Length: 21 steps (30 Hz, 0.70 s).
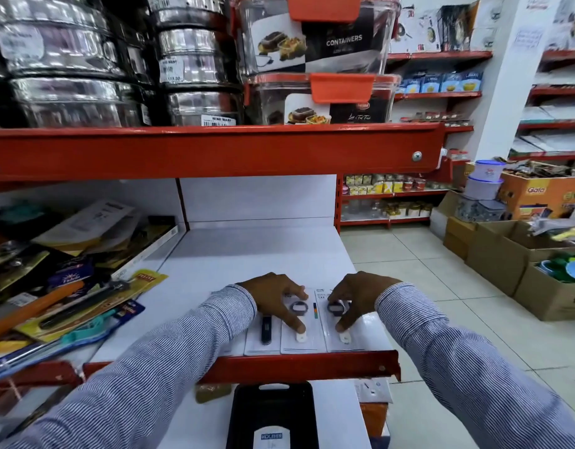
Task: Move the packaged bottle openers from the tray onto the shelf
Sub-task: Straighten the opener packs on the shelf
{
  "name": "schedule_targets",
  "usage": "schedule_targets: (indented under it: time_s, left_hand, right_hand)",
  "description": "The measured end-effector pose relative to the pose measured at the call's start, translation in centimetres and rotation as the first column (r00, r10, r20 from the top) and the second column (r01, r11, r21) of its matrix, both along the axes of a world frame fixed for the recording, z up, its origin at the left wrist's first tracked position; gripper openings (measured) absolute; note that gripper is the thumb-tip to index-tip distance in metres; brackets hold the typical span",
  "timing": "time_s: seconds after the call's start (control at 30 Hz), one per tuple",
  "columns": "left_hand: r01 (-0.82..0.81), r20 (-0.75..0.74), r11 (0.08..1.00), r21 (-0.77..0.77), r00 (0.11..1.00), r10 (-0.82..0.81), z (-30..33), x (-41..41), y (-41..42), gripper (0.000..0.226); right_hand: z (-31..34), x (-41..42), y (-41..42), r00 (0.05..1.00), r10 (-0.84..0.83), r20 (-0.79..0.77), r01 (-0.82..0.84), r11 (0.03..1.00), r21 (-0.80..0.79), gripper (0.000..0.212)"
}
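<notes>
Three packaged bottle openers lie side by side at the front edge of the white shelf (247, 254). The left pack (263, 338) holds a black-handled opener. My left hand (276, 299) rests on the middle pack (300, 341), fingers spread, thumb pressing near its white handle. My right hand (354, 298) presses the right pack (344, 343) the same way. Both packs lie flat on the shelf. A black tray (273, 413) sits below the shelf's red front lip, with a white label on it.
Mixed packaged kitchen tools (69, 286) are piled on the shelf's left part. Steel tins and plastic containers fill the red shelf (214, 147) above. Cardboard boxes (513, 254) of goods stand on the tiled floor at right.
</notes>
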<state>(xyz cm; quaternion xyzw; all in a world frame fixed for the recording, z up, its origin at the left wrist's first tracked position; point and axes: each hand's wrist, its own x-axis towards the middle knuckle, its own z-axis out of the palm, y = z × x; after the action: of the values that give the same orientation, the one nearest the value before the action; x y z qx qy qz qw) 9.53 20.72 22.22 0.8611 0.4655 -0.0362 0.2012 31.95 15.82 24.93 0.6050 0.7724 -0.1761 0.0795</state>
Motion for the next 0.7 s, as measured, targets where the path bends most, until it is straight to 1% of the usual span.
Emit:
schedule_targets:
  time_s: [0.37, 0.6, 0.7]
  left_hand:
    - [0.013, 0.022, 1.000, -0.008, 1.000, -0.013, -0.4, 0.1, -1.2, 0.088]
    - [0.023, -0.011, 1.000, -0.001, 1.000, -0.023, -0.3, 0.2, -1.5, 0.088]
    - [0.004, -0.016, 1.000, 0.006, 1.000, -0.004, 0.2, -0.8, -1.1, 0.092]
  right_hand:
    - [-0.1, -0.5, -1.3, 0.999, -0.022, -0.026, 0.022, 1.000, 0.000, 0.076]
    - [0.1, -0.9, -1.5, 0.999, -0.019, 0.033, 0.020, 1.000, -0.017, 0.079]
    - [0.1, -1.3, -1.5, 0.999, -0.033, -0.001, 0.033, 0.998, -0.046, 0.085]
